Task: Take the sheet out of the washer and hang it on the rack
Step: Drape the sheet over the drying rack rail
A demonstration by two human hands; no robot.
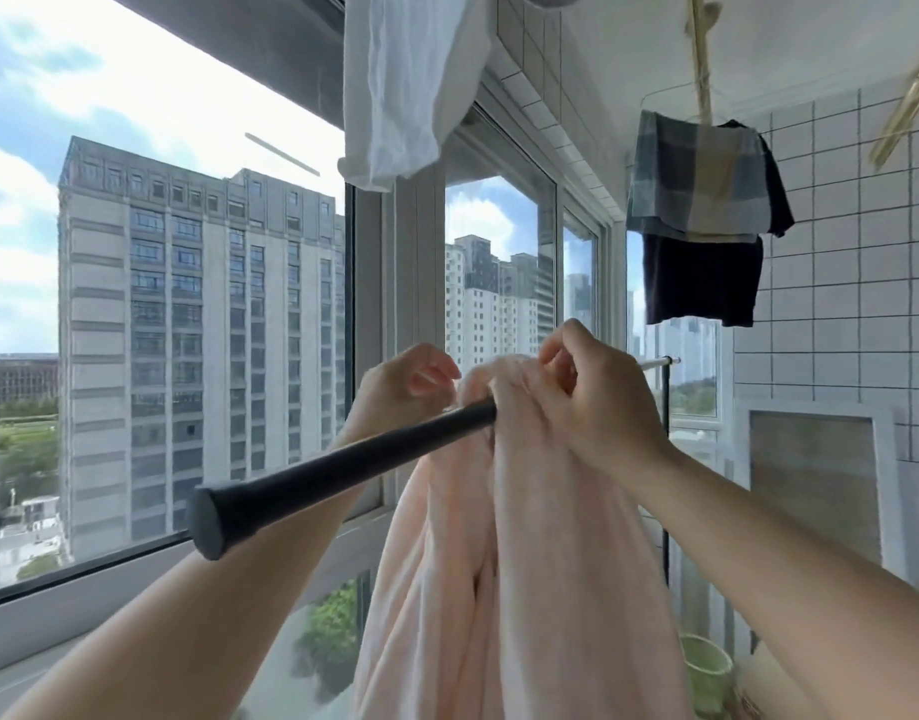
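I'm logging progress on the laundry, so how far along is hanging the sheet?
Done: the pink sheet is out of the washer and already draped over the black rack bar, hanging down in a bunch. In hand: the right hand grips the bunched fabric at the bar, and the left hand is at the fabric behind the bar. Left: spreading the sheet along the bar, since it is still gathered in one spot.

The head view looks forward and slightly up, close behind the rack bar (343,478), facing the window (187,304).
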